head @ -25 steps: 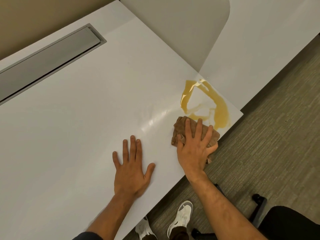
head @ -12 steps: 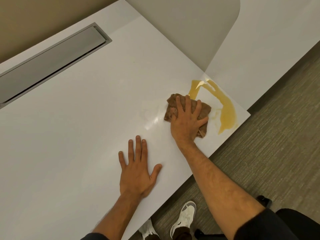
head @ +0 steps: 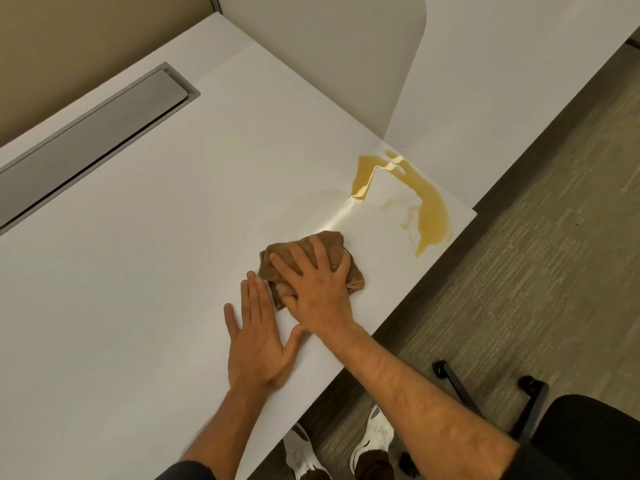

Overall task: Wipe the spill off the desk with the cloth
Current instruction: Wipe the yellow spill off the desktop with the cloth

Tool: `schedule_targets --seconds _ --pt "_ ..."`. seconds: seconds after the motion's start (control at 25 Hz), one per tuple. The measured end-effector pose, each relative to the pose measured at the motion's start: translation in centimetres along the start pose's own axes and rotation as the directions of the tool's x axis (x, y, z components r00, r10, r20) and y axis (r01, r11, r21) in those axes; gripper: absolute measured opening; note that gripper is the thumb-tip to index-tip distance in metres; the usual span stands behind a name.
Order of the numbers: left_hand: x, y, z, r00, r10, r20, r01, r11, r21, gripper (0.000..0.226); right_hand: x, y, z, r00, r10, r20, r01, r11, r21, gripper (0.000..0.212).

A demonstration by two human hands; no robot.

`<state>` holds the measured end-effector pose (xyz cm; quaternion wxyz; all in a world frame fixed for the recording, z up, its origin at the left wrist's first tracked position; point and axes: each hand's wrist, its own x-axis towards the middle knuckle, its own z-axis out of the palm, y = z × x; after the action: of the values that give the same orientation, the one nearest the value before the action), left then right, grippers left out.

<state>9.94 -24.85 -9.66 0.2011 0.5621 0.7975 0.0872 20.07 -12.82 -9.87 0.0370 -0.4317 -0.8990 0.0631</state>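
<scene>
A crumpled brown cloth (head: pixel 332 242) lies on the white desk (head: pixel 145 258) near its front edge. My right hand (head: pixel 317 289) presses down on the cloth with spread, straight fingers. My left hand (head: pixel 258 336) rests flat on the desk just left of the cloth, its fingertips touching the cloth's edge. A yellow-brown spill (head: pixel 431 209) curves along the desk's right corner, up and right of the cloth. A faint wet smear (head: pixel 311 202) marks the desk between the cloth and the spill.
A long grey cable-tray lid (head: pixel 93 140) is set into the desk at the back left. A pale divider panel (head: pixel 329 60) stands behind the corner. Carpet (head: pixel 519 289), a black chair base (head: pixel 485 393) and my white shoes (head: pixel 377 431) lie below the desk edge.
My right hand has dragged the cloth down and left, away from the spill, to beside my left hand. Part of the spill's left side is gone, leaving a faint smear.
</scene>
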Motion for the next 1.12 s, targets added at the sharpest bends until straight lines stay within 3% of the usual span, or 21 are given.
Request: schedule_targets --seconds 0.16,0.28,0.36,0.48,0.64,0.76,0.84,0.92,1.12 --pt "-0.3 -0.1 0.0 1.0 0.003 -0.03 -0.005 0.998 -0.055 0.105 -3.0 2.0 -0.3 0.985 -0.168 0.04 0.169 0.985 -0.022 0.067" --pt "-0.4 -0.3 0.1 1.0 -0.015 -0.028 0.014 0.999 -0.033 0.101 -6.7 3.7 -0.4 0.985 -0.173 0.022 0.174 0.985 -0.018 0.063" --pt "-0.4 -0.2 0.2 1.0 -0.018 -0.026 0.018 1.0 -0.017 0.1 -8.1 5.0 -0.5 0.997 -0.074 0.008 0.075 0.996 -0.04 0.065" --pt "-0.1 -0.3 0.3 0.999 -0.028 -0.017 0.028 1.0 -0.003 0.1 -6.9 5.3 -1.0 0.979 0.204 -0.027 -0.204 0.979 -0.015 0.059" --pt "0.2 -0.5 0.8 0.999 -0.035 -0.023 0.036 0.999 0.026 0.1 -0.9 3.4 -0.8 0.837 0.544 -0.068 -0.527 0.832 0.172 0.053" --pt "0.2 -0.5 1.0 0.999 -0.031 -0.039 0.033 0.998 0.049 0.099 4.6 3.7 -0.7 0.761 0.649 0.009 -0.614 0.715 0.335 0.054" --pt "0.2 -0.6 1.1 0.999 -0.025 -0.044 0.027 0.998 0.06 0.099 7.6 4.1 -0.8 0.772 0.635 0.035 -0.601 0.71 0.367 0.051" --pt "0.2 -0.5 1.2 0.999 -0.018 -0.048 0.022 0.998 0.063 0.099 9.8 4.2 -0.9 0.826 0.562 0.033 -0.544 0.782 0.305 0.045" --pt "0.3 -0.6 1.3 0.999 -0.034 -0.024 0.035 0.998 0.054 0.1 11.4 3.1 -1.5 0.973 0.224 0.056 -0.23 0.967 0.115 0.047"
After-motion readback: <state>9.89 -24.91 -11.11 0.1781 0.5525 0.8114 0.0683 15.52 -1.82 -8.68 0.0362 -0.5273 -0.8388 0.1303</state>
